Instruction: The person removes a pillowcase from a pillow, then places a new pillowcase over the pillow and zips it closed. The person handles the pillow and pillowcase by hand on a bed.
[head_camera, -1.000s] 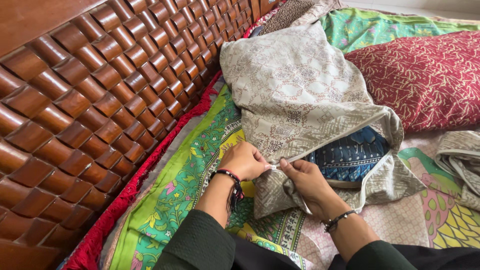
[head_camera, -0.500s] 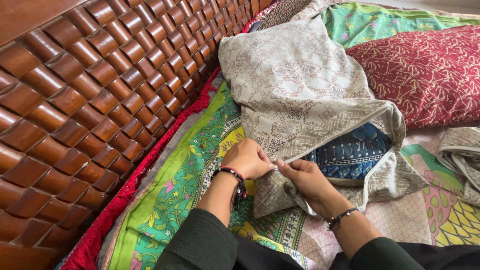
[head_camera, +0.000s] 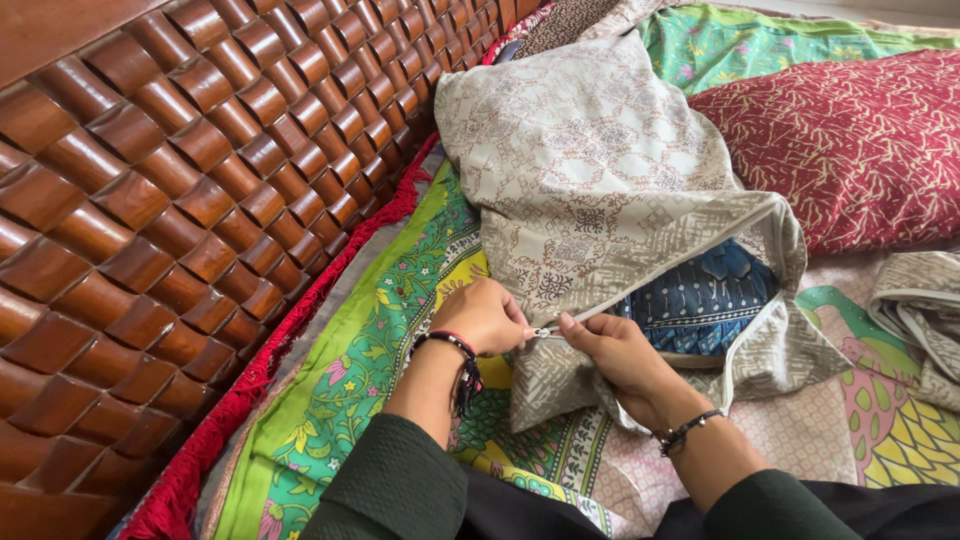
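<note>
The left hand (head_camera: 487, 315) is curled into a loose fist, its fingertips pinching the near corner of a beige, block-printed fabric pillow cover (head_camera: 590, 165) just beside the small metal zip pull (head_camera: 545, 330). The right hand (head_camera: 615, 350) meets it from the 3 o'clock side, thumb and forefinger pressed together on the zip pull, the other fingers folded over the lower flap of the cover. Both wrists wear thin dark bead bracelets above dark green sleeves.

From the hands the cover's open mouth runs toward 2 o'clock, gaping to show a blue patterned inner pillow (head_camera: 700, 300) inside. The cover lies on a bright green and yellow floral bedsheet (head_camera: 370, 370). At 1 o'clock a dark red pillow with a pale leaf print (head_camera: 850, 140) lies just beside the cover. At 3 o'clock, well apart, lies another crumpled beige cover (head_camera: 920, 300). From 9 to 11 o'clock stands a carved brown wooden headboard with a woven-block pattern (head_camera: 170, 200), a red fringed edge running along its foot.
</note>
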